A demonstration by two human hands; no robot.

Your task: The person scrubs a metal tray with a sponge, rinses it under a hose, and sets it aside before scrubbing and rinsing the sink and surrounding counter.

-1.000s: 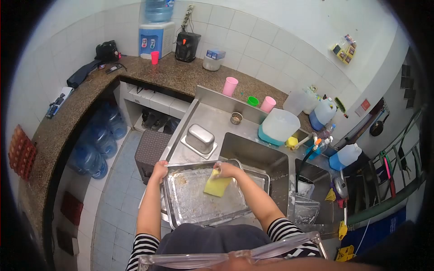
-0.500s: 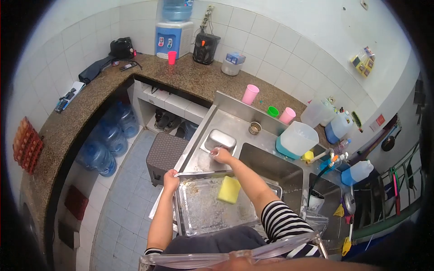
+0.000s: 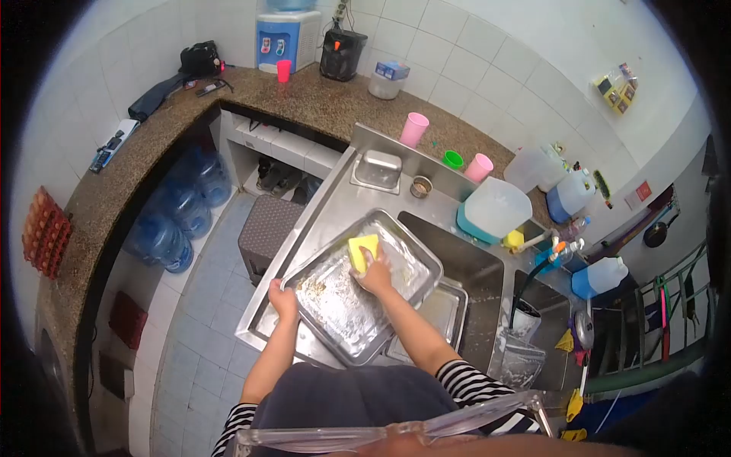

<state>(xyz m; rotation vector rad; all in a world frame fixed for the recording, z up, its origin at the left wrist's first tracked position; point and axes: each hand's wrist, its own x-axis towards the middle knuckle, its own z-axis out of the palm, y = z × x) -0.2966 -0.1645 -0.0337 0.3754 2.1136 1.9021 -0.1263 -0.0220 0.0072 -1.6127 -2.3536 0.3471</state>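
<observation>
Tray (image 3: 331,297) overhung left edge of sink (image 3: 474,270), counter (image 3: 324,209) showing beyond; metal white-streaked, brown-specked. Your left fingers (image 3: 277,289) gripped tray rim, right fingers (image 3: 371,257) held sponge (image 3: 359,247).

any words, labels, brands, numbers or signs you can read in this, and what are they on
No text can be read.
Red sign on the wall: too small to read.
Blue box: any print is too small.
Yellow packs on the wall: too small and blurred.
Tray and sponge: no lettering shows.
</observation>
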